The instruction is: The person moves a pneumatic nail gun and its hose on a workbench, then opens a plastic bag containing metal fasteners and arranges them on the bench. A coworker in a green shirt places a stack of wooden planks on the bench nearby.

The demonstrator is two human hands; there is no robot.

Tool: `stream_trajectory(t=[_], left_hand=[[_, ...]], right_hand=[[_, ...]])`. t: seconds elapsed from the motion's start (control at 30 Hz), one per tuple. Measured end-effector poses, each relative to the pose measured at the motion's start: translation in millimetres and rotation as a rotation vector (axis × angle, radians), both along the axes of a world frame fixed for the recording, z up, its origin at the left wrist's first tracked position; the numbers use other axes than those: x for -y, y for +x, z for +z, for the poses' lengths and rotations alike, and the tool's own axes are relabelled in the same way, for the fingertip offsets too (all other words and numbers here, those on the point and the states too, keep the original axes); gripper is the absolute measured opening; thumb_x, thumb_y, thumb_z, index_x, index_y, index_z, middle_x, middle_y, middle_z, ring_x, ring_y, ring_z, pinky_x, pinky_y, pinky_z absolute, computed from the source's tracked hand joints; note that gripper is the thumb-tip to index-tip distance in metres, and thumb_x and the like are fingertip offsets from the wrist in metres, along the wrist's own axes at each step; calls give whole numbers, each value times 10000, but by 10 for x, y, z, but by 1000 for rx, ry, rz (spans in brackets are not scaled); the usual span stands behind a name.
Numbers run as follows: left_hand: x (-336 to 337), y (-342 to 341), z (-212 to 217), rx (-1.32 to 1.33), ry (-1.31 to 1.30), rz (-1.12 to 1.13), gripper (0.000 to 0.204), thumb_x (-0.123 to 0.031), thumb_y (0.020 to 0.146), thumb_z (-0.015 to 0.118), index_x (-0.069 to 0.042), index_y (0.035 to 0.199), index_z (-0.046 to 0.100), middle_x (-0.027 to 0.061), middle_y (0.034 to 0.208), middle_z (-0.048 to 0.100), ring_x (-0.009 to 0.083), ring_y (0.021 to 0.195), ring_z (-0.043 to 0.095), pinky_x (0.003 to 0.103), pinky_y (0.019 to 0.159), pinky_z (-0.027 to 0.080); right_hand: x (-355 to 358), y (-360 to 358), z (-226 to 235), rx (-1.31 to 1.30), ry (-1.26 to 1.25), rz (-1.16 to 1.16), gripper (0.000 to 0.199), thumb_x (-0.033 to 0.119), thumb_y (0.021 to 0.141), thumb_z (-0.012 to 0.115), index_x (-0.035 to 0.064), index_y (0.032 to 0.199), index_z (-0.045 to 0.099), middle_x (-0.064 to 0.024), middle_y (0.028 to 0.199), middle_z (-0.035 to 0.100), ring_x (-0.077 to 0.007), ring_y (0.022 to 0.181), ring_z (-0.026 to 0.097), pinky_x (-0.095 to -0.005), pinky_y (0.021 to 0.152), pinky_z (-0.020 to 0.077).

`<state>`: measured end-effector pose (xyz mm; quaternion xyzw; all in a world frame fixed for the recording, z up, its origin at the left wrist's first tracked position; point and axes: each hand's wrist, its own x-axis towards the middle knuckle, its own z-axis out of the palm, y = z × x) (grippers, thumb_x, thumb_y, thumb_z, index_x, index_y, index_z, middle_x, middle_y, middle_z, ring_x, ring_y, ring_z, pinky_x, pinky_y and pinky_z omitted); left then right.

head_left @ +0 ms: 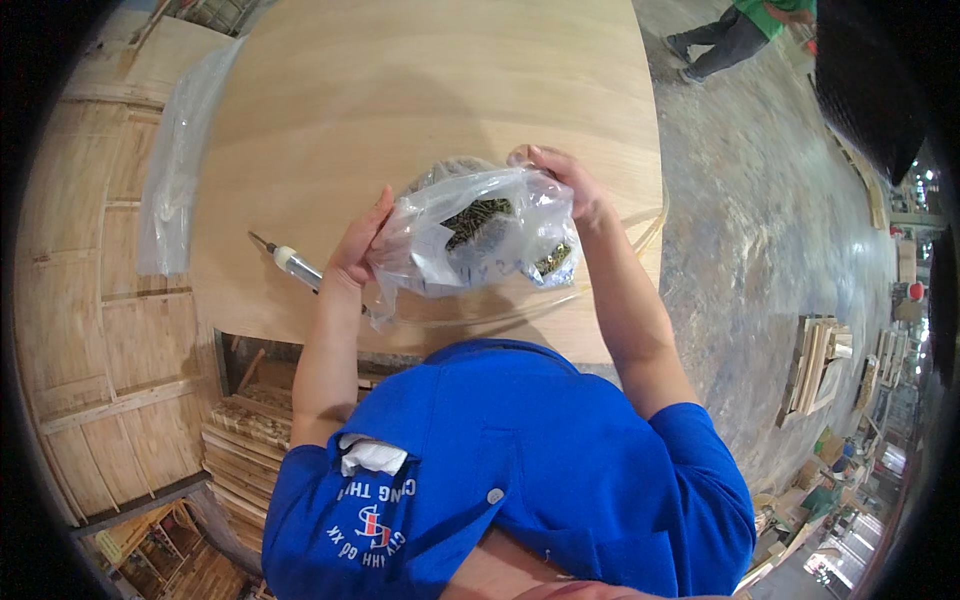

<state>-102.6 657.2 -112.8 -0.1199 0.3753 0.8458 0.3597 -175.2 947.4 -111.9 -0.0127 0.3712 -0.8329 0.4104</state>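
A clear plastic bag [420,240] is held up in front of my body, its mouth spread. Inside lie many small dark and brassy metal pieces that look like screws [480,218]. My left hand [362,240] grips the bag's left edge with the thumb pointing up. At the upper right corner, my right hand [560,180] closes its fingers on the plastic. A slim power screwdriver [297,268] with a pale collar and a long bit rests on the plywood tabletop [420,80], just left of my left forearm.
A thin pale hose [655,232] runs near the table's right edge. Clear plastic sheeting [180,170] hangs along the left edge, by large wooden panels [70,230]. Stacked boards [240,440] sit below left. Someone in green [755,20] is on the concrete floor [740,200], far right.
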Motion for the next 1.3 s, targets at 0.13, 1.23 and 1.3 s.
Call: stream_trajectory(t=[0.13,1.23,1.3], left_hand=[[160,85,-160,-234,-625,287,445,-494,788,526,-67,911,550,13,734,511,93,636,491,253,551,427],[-268,590,-93,-26,-564,510,321,-303,833,488,-87,1051,392,59,953,490,167,764,536,364,673,482],[-372,697,-75,-22,-520,437,354,-275,814,530,-90,1063,359,59,955,474,156,752,534,349,651,499]], right_hand=[[-64,-90,-28,-261,595,-332,379,329,838,507,-25,971,530,-53,741,563,-101,617,532,-246,542,461],[241,602,572,-1471,1435,-71,595,273,626,709,88,1138,467,-116,1086,474,-247,888,523,-349,809,420],[392,566,607,-1570,1393,-29,516,259,652,669,102,1112,497,-97,1017,512,-267,895,515,-356,761,446]])
